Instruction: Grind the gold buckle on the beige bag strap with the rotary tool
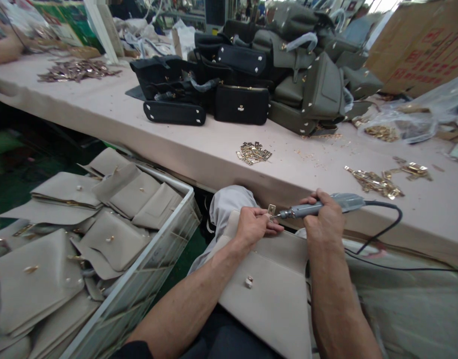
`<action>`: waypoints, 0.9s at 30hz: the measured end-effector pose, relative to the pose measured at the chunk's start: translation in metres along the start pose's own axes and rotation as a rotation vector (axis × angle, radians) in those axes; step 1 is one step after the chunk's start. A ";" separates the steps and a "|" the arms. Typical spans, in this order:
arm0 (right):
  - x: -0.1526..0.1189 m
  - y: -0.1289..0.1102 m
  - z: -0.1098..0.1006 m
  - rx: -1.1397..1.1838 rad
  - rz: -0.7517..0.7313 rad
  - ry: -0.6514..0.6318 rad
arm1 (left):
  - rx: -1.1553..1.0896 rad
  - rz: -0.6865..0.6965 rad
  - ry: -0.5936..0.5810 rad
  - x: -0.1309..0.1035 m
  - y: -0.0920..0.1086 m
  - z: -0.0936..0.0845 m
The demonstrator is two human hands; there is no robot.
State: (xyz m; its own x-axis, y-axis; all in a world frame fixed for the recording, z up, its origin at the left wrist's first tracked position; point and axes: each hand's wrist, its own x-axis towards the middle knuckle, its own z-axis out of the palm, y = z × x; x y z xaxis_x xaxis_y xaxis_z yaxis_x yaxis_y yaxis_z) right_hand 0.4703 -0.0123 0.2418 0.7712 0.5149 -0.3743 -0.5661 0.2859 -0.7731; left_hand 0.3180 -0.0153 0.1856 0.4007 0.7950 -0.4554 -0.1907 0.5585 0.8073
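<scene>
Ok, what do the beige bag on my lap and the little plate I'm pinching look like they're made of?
The beige bag looks like leather or faux leather: smooth, matte, stiffly folded; which one can't be told. The small plate pinched by the left hand seems to be gold-toned metal, shiny like the fittings on the table.

Likely handbag workshop, stacked bags, metal clasps

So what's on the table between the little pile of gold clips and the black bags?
Nothing: in the head view the pink table is bare between the gold clips and the black bags.
</scene>
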 end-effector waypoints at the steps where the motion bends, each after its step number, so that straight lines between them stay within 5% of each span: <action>1: -0.001 0.000 -0.001 -0.001 -0.014 -0.004 | 0.002 -0.009 0.001 0.000 0.001 0.000; 27: -0.009 0.003 -0.005 -0.006 -0.178 -0.021 | -0.048 -0.035 0.022 0.002 0.002 0.001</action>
State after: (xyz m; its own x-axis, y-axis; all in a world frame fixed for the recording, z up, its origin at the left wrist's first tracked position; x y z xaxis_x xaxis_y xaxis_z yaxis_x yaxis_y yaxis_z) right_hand 0.4637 -0.0204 0.2401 0.8527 0.4734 -0.2207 -0.4196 0.3692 -0.8292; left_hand 0.3195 -0.0129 0.1863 0.3882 0.7798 -0.4912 -0.2201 0.5960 0.7722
